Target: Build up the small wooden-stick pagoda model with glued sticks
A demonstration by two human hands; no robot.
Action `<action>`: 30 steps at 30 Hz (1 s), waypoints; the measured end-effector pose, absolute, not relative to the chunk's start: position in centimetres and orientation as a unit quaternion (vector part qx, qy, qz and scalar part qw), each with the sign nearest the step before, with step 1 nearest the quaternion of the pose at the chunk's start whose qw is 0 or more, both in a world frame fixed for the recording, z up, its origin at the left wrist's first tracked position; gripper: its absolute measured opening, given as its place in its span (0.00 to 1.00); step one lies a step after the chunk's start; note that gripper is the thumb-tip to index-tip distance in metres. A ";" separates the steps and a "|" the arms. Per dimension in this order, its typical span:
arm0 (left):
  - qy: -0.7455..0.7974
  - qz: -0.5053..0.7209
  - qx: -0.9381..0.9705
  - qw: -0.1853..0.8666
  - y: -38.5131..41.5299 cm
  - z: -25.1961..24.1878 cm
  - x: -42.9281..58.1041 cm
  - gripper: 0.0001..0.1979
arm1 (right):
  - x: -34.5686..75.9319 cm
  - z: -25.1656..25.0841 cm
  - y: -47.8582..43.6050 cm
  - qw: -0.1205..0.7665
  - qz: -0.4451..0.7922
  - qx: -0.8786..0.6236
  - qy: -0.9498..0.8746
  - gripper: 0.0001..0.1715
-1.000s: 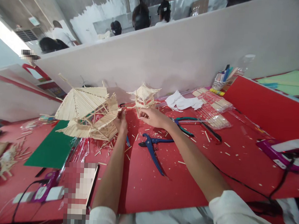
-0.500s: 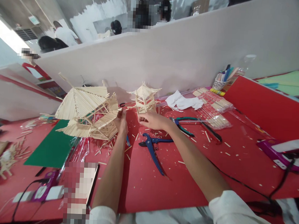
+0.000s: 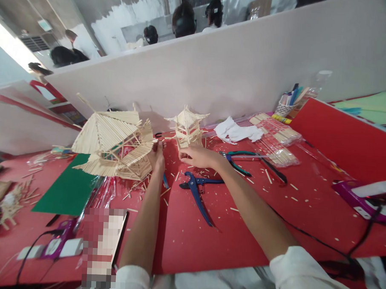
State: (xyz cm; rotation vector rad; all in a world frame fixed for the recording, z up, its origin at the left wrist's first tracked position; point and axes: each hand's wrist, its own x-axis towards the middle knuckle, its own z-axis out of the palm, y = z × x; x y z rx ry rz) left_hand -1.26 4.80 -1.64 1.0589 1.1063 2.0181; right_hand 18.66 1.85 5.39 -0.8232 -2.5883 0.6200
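Note:
A large stick-built house model with slanted roofs leans on the red table at the left. My left hand rests against its right edge, fingers closed on the sticks there. A smaller stick pagoda stands behind the middle of the table. My right hand lies at its base, fingers together in a pinch at the bottom sticks; what they grip is too small to make out. Blue pliers lie just under my right wrist.
Green-handled pliers lie to the right, near packs of sticks and a white cloth. A green sheet sits under the big model. A purple glue gun is at the far right. Stick offcuts litter the table. A partition wall stands behind.
My right hand dropped slightly from the pagoda's lower frame to its base. My left hand and both models stayed where they were.

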 end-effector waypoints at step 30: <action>0.408 0.762 0.400 0.305 4.9 -2.1 -1.4 0.13 | 18.5 4.9 2.0 0.151 0.216 -0.282 -0.922 0.06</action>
